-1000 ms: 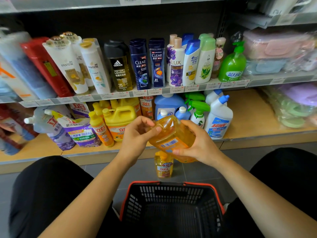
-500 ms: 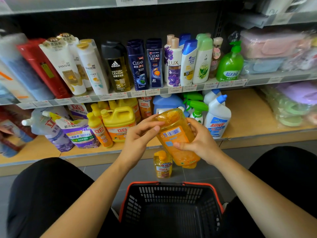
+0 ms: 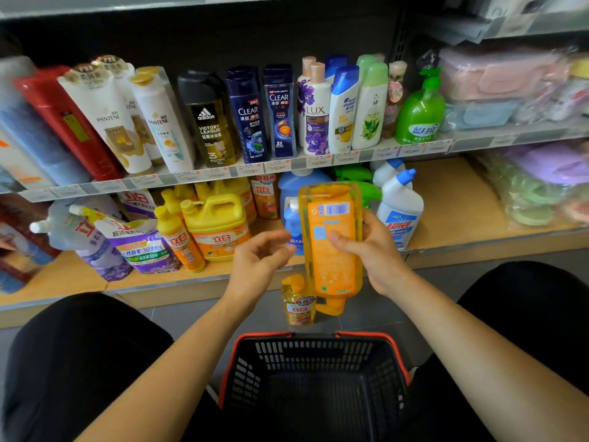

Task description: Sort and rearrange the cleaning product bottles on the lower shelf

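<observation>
The small print on the held orange bottle is blurred and cannot be read. Behind it, 2 items are largely covered: a blue bottle and a green spray bottle (only slivers are seen). The price tags are too small to be read. The basket is cut off by the bottom edge, and the packs at the left edge are cropped and smeared

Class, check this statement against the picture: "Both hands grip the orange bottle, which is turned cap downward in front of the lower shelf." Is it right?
Not quite. Only the right hand grips the orange bottle. The left hand is beside it with loosely curled fingers and does not touch it. The head view shows this. The rest stands: the bottle is cap downward in front of the lower shelf.
</observation>
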Tool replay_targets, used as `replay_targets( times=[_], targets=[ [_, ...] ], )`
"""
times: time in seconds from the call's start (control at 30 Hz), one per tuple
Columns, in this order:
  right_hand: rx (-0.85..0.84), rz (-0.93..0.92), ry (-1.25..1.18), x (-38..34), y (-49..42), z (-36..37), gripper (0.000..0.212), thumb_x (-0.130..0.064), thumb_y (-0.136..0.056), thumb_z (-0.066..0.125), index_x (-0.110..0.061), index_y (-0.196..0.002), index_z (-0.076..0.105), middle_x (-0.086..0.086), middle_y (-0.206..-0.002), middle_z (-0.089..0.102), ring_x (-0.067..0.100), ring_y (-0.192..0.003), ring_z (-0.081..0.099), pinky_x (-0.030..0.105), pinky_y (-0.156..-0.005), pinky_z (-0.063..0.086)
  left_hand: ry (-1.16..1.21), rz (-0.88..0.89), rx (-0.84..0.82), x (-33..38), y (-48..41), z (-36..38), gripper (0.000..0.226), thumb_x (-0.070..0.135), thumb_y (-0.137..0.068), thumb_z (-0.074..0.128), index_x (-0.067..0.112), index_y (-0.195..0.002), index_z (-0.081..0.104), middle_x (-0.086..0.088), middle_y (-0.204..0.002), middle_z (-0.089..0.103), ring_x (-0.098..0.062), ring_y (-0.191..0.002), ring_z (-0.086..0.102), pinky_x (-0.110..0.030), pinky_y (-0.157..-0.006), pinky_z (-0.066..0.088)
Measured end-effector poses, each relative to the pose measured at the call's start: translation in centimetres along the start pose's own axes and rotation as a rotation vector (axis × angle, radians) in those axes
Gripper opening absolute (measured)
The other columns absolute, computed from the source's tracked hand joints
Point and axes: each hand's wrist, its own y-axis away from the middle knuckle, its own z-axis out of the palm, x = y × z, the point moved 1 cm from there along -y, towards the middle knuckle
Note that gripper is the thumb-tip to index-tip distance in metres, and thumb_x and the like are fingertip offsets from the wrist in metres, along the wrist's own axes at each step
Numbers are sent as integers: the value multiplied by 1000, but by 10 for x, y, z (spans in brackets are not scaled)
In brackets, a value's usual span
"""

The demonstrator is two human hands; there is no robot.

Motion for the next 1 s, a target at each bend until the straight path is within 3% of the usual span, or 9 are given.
replay_targets(
  times=[0.1,0.17,0.3,0.43,0.5,0.6,0.7,0.83,1.0],
  targets=[
    [89,32,-125,-4,-5,-4,72,-34,-65,87,-19,-129,58,1,-119,72,23,-111,69,47,-89,57,-131,-226,-294,-22,6,13,20,15,-88,77,23,-106,72,15,-90,75,-1,-86,68,-14,-71,51],
    [137,52,-200,-6,-8,-7,70,-35,-66,86,-21,-129,58,-1,-120,72,21,-112,69,49,-92,55,-253,-265,-466,-37,12,22,18,14,-87,78,17,-103,70,10,-90,70,-4,-83,64,-18,-76,50],
    [191,117,-290,-6,-12,-16,69,-36,-69,84,-22,-132,58,0,-124,71,24,-113,68,52,-92,55,-363,-190,-479,-46,13,27,20,10,-88,77,7,-105,69,-2,-90,68,-13,-84,63,-36,-87,53],
    [250,236,-336,-1,-17,-28,59,-39,-77,80,-20,-130,61,5,-122,71,29,-112,68,57,-95,53,-721,82,-597,-37,6,14,32,31,-82,84,16,-108,73,3,-95,75,-9,-85,69,-29,-80,55],
    [282,326,-386,4,-19,-35,54,-39,-82,79,-22,-130,60,7,-122,71,30,-109,68,58,-92,53,-794,200,-588,-30,5,12,25,33,-84,82,18,-102,75,5,-88,75,-6,-78,66,-25,-71,51],
    [297,424,-423,13,-16,-48,49,-37,-84,77,-24,-128,58,11,-114,73,32,-102,71,51,-76,60,-716,293,-596,-17,3,19,16,32,-90,76,16,-92,75,9,-76,68,-2,-69,60,-18,-64,43],
    [289,474,-425,21,-6,-62,37,-35,-88,74,-21,-120,60,13,-93,78,30,-83,76,43,-59,60,-544,300,-612,-3,0,36,16,27,-95,69,18,-82,70,5,-71,61,-2,-65,50,-16,-61,39],
    [244,526,-417,38,13,-74,42,-23,-84,74,-15,-124,62,22,-101,75,34,-90,75,43,-68,62,-331,215,-606,10,-9,76,26,14,-103,57,-4,-85,64,-3,-73,61,0,-67,56,-16,-66,45],
    [193,534,-383,57,29,-85,27,-10,-99,54,-14,-123,64,26,-109,72,39,-100,72,45,-77,61,-255,68,-562,-3,-23,104,30,16,-106,49,-2,-87,64,-4,-71,59,-8,-66,54,-20,-65,44]
  ],
)
